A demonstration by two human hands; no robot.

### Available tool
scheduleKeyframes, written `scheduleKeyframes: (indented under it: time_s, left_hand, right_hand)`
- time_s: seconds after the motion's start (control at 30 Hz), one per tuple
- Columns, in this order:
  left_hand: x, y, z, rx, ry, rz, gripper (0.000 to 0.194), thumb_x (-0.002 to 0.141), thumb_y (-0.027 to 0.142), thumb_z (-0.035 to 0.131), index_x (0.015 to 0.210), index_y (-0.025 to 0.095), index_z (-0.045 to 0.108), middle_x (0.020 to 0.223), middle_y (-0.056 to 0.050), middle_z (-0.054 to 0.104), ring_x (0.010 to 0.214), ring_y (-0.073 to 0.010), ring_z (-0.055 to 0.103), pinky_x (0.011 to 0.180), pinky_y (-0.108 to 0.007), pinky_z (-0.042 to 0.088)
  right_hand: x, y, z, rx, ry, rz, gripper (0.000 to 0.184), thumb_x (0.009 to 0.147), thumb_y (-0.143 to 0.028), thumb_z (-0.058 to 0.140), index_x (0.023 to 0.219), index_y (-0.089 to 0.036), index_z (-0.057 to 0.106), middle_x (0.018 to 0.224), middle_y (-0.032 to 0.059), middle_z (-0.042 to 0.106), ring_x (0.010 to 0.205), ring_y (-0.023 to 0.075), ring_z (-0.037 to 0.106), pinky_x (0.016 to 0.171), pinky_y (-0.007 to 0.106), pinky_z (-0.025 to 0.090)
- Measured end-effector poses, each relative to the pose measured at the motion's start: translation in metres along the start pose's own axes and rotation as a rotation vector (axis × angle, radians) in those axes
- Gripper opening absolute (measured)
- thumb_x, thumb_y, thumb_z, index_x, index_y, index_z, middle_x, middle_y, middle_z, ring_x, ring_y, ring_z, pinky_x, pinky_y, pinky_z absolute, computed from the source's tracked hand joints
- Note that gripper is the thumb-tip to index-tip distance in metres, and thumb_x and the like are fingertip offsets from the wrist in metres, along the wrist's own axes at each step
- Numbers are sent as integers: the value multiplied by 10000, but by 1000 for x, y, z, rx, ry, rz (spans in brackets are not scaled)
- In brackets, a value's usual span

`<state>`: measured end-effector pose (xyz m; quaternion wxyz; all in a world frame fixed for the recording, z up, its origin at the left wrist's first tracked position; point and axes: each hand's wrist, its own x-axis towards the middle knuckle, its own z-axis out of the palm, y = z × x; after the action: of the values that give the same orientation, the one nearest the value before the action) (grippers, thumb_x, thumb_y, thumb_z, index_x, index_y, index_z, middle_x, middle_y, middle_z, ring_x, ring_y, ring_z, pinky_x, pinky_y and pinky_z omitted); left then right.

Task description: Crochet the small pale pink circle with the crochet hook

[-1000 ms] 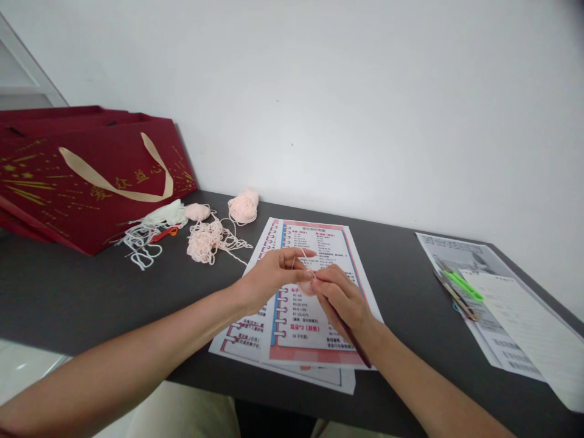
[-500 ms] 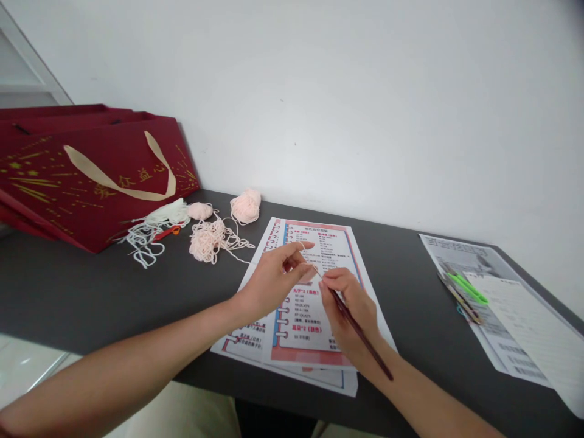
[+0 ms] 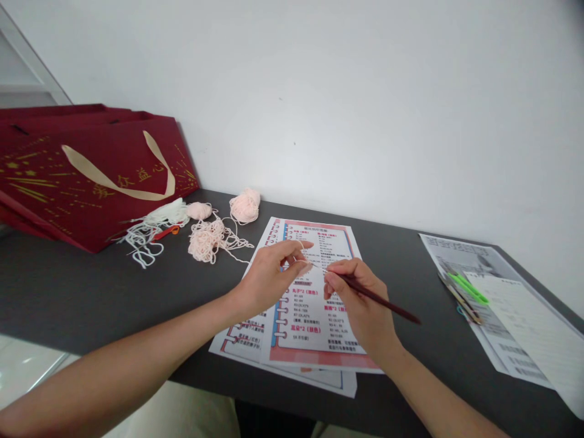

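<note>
My right hand (image 3: 367, 307) grips a crochet hook (image 3: 385, 300) by its dark wooden handle, its thin metal tip pointing left. Across from the tip, my left hand (image 3: 271, 274) pinches pale pink yarn between thumb and fingers, with a strand looped over the forefinger. That strand trails back to a loose pale pink yarn heap (image 3: 210, 241) on the table. The hook's tip is at the yarn by my left fingertips; any stitches there are too small to make out. Under both hands lie printed pattern sheets (image 3: 314, 358).
Dark red gift bags (image 3: 50, 176) lean at the left. Near them are white yarn (image 3: 166, 213), a pink yarn ball (image 3: 245, 205), a smaller one (image 3: 199, 210) and an orange-red tool (image 3: 172, 231). On the right, papers (image 3: 524, 322) hold a green-handled tool (image 3: 472, 289). A white wall (image 3: 347, 109) stands behind.
My right hand has shifted slightly right, and the hook has swung from a steep slant to a flatter one. My left hand stays nearly in place with the yarn.
</note>
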<state>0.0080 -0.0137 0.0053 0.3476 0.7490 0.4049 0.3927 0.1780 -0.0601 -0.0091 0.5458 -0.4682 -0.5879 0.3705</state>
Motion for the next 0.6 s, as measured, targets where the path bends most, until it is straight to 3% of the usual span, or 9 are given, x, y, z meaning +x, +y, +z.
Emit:
scheduleKeyframes:
  time_s: [0.13, 0.23, 0.3, 0.37, 0.5, 0.6]
  left_hand:
    - [0, 1, -1, -10, 6, -17, 107, 819, 177, 575, 713, 164, 582, 762, -8, 635, 694, -122, 561, 679, -254, 407]
    - [0, 1, -2, -25, 1, -1, 115, 820, 166, 569, 705, 163, 571, 758, -10, 634, 731, -128, 580, 697, -255, 409]
    - [0, 1, -3, -22, 4, 14, 114, 820, 164, 570, 707, 164, 570, 803, -20, 652, 778, -137, 600, 707, -258, 406]
    - [1, 0, -4, -12, 9, 30, 113, 818, 159, 572, 705, 166, 572, 834, -27, 662, 860, -156, 618, 722, -262, 402]
    - [4, -2, -5, -68, -31, 29, 121, 804, 145, 574, 688, 175, 558, 733, -9, 630, 1030, -203, 604, 752, -272, 395]
    - [5, -2, -4, -246, -85, -34, 133, 792, 162, 587, 670, 176, 537, 683, 7, 580, 988, -199, 604, 741, -275, 402]
  right_hand:
    - [-4, 3, -4, -355, -86, -465, 125, 854, -110, 550, 870, -234, 560, 864, 18, 640, 755, 148, 614, 678, 272, 501]
    - [-5, 3, -5, -412, -143, -619, 191, 842, -54, 536, 900, -235, 551, 895, 26, 637, 829, 159, 619, 737, 278, 502]
    - [-4, 2, -6, -383, -115, -526, 168, 839, -73, 558, 885, -235, 556, 878, 16, 639, 781, 144, 617, 697, 262, 498]
    - [-2, 2, -8, -276, -63, -341, 117, 842, -118, 584, 847, -233, 568, 825, -4, 635, 679, 118, 602, 613, 239, 482]
    - [5, 3, -8, 158, -58, -21, 84, 827, -172, 623, 762, -214, 591, 702, -28, 606, 562, 93, 559, 542, 227, 456]
    - [10, 3, -5, 485, -91, 146, 76, 818, -176, 629, 754, -200, 597, 675, -26, 594, 565, 94, 550, 539, 228, 454]
